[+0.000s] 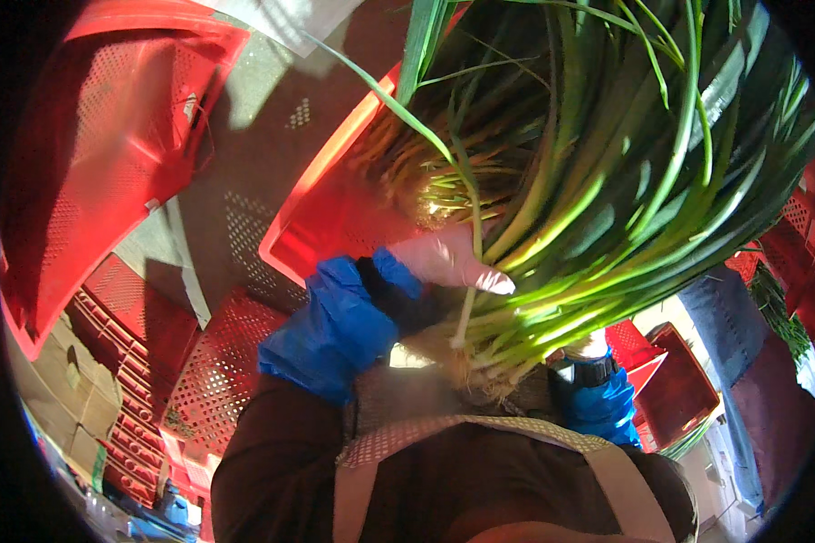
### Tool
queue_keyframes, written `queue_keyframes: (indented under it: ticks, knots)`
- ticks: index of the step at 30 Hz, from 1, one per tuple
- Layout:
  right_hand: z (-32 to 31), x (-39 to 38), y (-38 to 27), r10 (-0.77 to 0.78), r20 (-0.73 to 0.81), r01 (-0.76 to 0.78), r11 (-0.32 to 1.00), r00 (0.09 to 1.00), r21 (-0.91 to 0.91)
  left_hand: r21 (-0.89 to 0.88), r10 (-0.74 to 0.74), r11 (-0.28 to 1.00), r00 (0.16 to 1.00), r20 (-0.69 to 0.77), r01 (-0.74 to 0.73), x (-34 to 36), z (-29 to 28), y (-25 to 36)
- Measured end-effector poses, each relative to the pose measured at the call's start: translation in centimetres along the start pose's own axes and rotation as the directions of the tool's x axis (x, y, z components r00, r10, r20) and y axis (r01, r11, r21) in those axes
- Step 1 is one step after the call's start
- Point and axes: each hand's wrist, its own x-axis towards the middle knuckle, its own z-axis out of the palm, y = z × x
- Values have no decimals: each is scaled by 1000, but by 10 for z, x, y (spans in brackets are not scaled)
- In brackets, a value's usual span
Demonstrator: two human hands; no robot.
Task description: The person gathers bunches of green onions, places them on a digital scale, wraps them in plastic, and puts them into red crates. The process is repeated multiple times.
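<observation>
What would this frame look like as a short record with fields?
Left hand: closed on green onions, thumb on top
Right hand: below the bunch, mostly hidden, grip unclear
Bunch direction: roots toward the person, leaves fanning up and rightward
Container: red crate beyond left hand, more green onions inside
Clothing: blue sleeve covers

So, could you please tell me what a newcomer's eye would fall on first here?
Probably the big bundle of long green stalks, fanning to the upper right from the person's left hand. Next, perhaps, the bright blue cuff just left of centre, and the red crate above it, with more stalks inside.
</observation>
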Motion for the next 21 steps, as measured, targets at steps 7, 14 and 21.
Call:
queue_keyframes:
  ticks: [7, 14, 21]
  knots:
    - [13, -6, 3, -178, 131, 160, 977, 975, 141, 58, -127, 990, 988, -85, 133, 1, 26, 6]
    - [-18, 0, 17, -119, -127, 135, 983, 985, 126, 18, -176, 984, 984, 29, 176, 14, 10, -25]
    - [-6, 22, -5, -54, 18, 52, 994, 998, 96, 36, -228, 973, 973, 27, 227, 7, 8, -13]
